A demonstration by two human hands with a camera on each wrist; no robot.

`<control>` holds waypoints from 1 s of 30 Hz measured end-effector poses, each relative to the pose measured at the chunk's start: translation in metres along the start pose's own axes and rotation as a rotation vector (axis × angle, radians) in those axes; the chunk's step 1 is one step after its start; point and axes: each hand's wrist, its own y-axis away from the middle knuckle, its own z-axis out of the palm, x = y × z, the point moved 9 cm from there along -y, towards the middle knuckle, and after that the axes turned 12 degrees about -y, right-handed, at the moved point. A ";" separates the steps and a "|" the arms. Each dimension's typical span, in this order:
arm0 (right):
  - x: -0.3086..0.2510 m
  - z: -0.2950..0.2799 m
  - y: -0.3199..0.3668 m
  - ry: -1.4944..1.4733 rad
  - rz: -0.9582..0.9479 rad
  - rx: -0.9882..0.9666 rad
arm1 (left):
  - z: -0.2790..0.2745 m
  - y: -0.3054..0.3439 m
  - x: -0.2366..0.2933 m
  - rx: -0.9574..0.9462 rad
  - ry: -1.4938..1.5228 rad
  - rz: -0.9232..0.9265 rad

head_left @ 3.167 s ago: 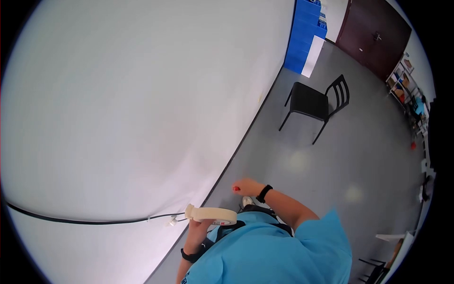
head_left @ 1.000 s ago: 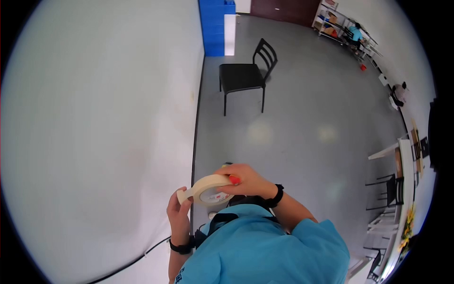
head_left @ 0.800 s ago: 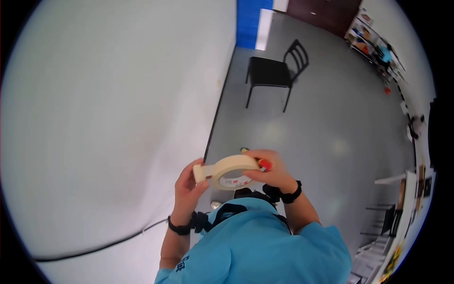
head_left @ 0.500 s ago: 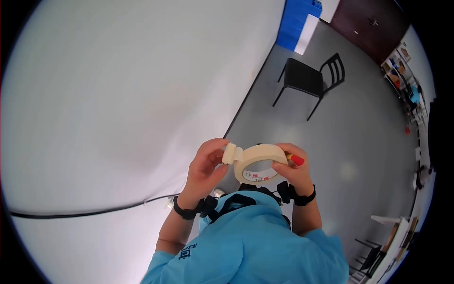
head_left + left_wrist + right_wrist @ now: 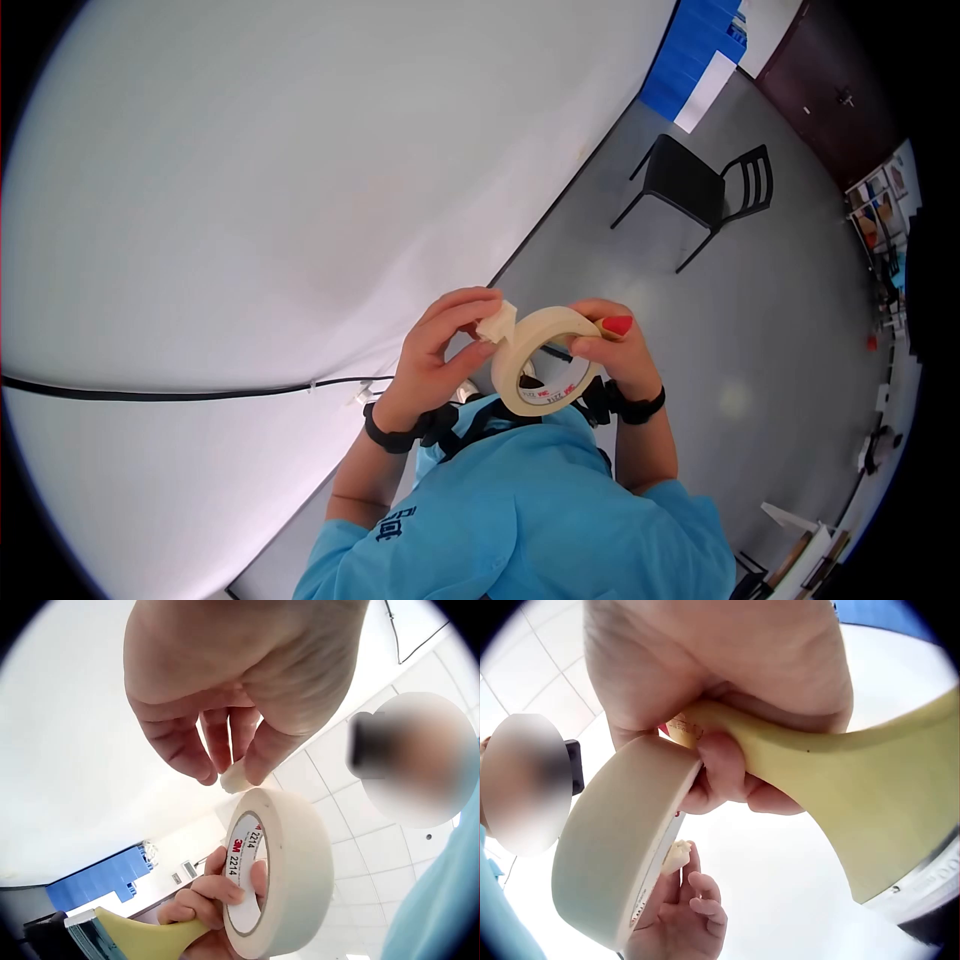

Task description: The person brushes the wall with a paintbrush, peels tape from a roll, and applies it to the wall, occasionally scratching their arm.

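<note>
My right hand (image 5: 625, 360) grips a roll of cream masking tape (image 5: 508, 370) by its right side, thumb inside the ring. The same hand also holds a paintbrush (image 5: 870, 787) with a yellow, red-tipped handle; its bristles (image 5: 49, 937) are dark. Printed on the roll's inner core is "3M 2214". Between thumb and fingers my left hand (image 5: 435, 350) pinches a short, folded loose end of tape (image 5: 497, 324), close against the roll's left edge. Both hands are in front of the chest.
A white wall (image 5: 300, 200) runs along the left, with a black cable (image 5: 200, 393) low across it. On the grey floor (image 5: 560, 250) ahead stands a black chair (image 5: 685, 180). Blue bins (image 5: 690, 60) are stacked beyond it, near a dark red door (image 5: 830, 90).
The roll was in my left hand, with the right hand apart. My right hand has since taken the roll while the left pinches its loose end. The head view has turned, shifting the chair rightward.
</note>
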 end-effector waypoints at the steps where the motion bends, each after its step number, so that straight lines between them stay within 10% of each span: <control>1: 0.000 0.004 -0.002 0.019 0.029 0.004 | 0.000 0.001 0.000 0.001 -0.001 -0.001; 22: 0.014 0.015 -0.019 0.011 0.154 -0.136 | -0.015 0.009 -0.007 0.220 -0.058 -0.069; 30: 0.026 0.020 -0.022 -0.054 0.152 -0.112 | -0.024 0.007 0.024 0.369 -0.428 0.187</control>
